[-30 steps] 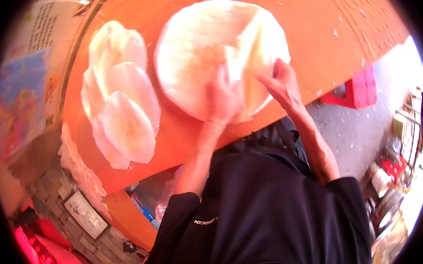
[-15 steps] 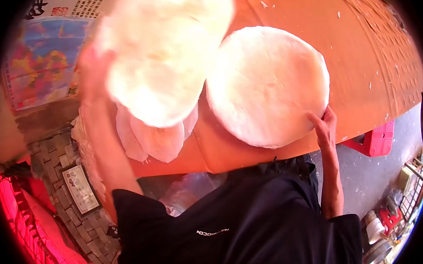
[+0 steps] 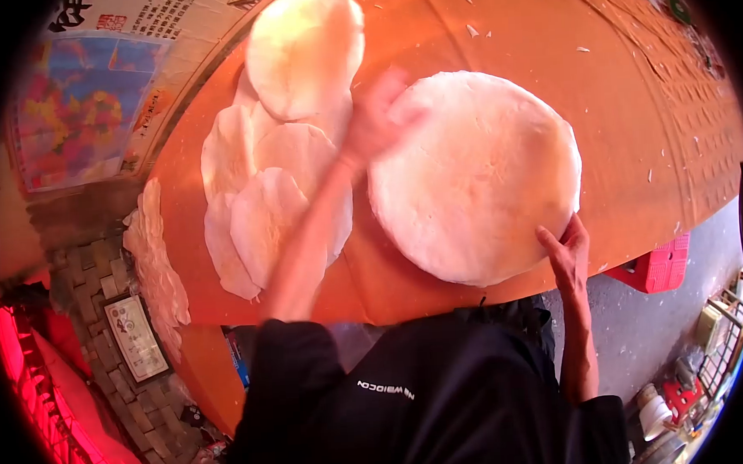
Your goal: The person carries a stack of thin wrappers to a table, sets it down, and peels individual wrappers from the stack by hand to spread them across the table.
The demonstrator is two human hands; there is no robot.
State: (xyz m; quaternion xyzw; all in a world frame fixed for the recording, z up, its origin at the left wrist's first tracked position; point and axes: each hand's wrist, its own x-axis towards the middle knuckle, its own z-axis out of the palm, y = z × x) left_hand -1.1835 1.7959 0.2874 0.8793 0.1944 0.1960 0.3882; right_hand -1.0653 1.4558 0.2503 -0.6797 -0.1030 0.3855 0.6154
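Observation:
A thick round stack of pale flatbreads (image 3: 477, 178) lies on the orange-covered table, near its front edge. My right hand (image 3: 567, 244) grips its right rim, thumb on top and the other fingers at the side. My left hand (image 3: 379, 120) is blurred by motion at the stack's upper left edge; thumb and fingers look apart, with nothing visible in them. To its left, several smaller pale flatbreads (image 3: 271, 211) overlap on the table. Another oval flatbread (image 3: 306, 52) rests at the far end of that pile, partly over the others.
The orange table cover (image 3: 632, 121) carries small pale crumbs. A crumpled whitish sheet (image 3: 157, 266) hangs at the left edge. Printed posters (image 3: 92, 103) stand beyond it. A pink-red plastic stool (image 3: 659, 265) is on the floor at the right, with a wire rack (image 3: 724, 333) lower down.
A large pale flatbread, blurred over the left pile, now lies smaller at its far end. My left hand has swung from the left side to the stack's edge. My right hand stays on the rim.

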